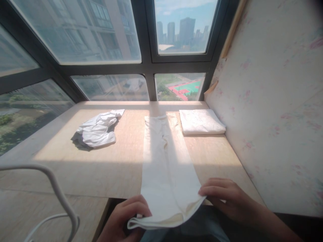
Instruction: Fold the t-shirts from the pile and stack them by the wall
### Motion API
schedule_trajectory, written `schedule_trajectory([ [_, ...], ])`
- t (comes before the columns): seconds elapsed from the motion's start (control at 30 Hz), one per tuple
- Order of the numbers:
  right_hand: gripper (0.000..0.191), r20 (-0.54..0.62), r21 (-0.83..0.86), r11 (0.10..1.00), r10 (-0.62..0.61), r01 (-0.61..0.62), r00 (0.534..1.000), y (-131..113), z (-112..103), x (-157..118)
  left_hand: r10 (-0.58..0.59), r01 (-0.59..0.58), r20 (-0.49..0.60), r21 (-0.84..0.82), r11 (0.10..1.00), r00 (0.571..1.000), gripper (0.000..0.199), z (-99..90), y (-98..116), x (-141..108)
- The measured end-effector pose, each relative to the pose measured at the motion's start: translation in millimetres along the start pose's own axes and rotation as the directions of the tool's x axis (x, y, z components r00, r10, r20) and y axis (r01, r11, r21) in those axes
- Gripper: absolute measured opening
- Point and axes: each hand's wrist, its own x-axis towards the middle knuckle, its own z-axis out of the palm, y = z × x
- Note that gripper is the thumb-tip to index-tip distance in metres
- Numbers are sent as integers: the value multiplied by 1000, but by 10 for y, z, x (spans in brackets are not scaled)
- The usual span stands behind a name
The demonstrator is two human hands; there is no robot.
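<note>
White trousers (166,174) lie lengthwise on the wooden board, the end that looks like the waistband farthest from me. Their near end is lifted past the board's front edge and sags a little in the middle. My left hand (128,213) is closed on its left corner, thumb below and fingers on top. At the right corner, my right hand (224,193) pinches the hem between thumb and fingers. A seam or fold with small gaps runs down the middle of the cloth.
A crumpled white garment (98,129) lies at the left of the board (101,174). On the right, a folded white cloth (202,121) sits beside the floral wall (272,111). A white curved tube (54,183) stands at front left. Windows (106,84) close the back.
</note>
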Motion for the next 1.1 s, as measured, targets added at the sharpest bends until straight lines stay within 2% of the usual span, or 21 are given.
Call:
schedule_trajectory([
  [0.1,26,-60,-92,995,33,-38,998,182,-247,590,23,-27,-115,-38,999,993,15,-271,-106,605],
  [0.17,27,-136,-201,976,55,-82,989,388,-304,1018,-53,36,-211,-83,996,976,27,-398,-327,1109],
  [0.27,34,-193,-274,955,65,-117,979,707,-218,1517,-130,140,-254,22,990,958,37,-481,-743,1770],
  [0.37,38,-221,-313,939,77,-145,972,1001,-17,1769,-147,184,-282,109,977,948,32,-476,-1130,2118],
  [0.47,33,-246,-346,919,107,-190,963,1287,172,1850,-143,212,-313,199,957,939,27,-473,-1416,2199],
  [0.53,24,-260,-364,906,127,-218,957,1450,262,1854,-127,222,-330,266,938,935,28,-480,-1523,2189],
  [0.63,32,-288,-393,886,135,-246,948,1577,381,1828,-78,243,-403,379,893,912,35,-425,-1527,2149],
  [0.7,37,-296,-423,878,99,-223,950,1571,492,1811,-9,233,-448,448,863,894,40,-293,-1452,2110],
  [0.73,38,-291,-444,875,64,-194,955,1548,563,1806,40,202,-441,488,849,897,41,-197,-1411,2086],
  [0.8,38,-255,-495,859,-5,-127,967,1492,727,1805,149,104,-346,616,781,926,43,27,-1360,2032],
  [0.87,39,-198,-542,835,-15,-96,980,1454,889,1812,213,20,-208,758,652,955,46,238,-1386,1979],
  [0.93,45,-136,-568,816,31,-104,990,1451,1010,1819,211,1,-130,853,522,969,51,382,-1476,1935],
  [1.0,49,-93,-580,806,74,-114,993,1473,1072,1819,195,34,-139,884,466,971,56,448,-1581,1902],
  [1.1,52,-69,-580,806,97,-119,993,1500,1092,1796,211,72,-176,901,427,962,57,468,-1663,1850],
])
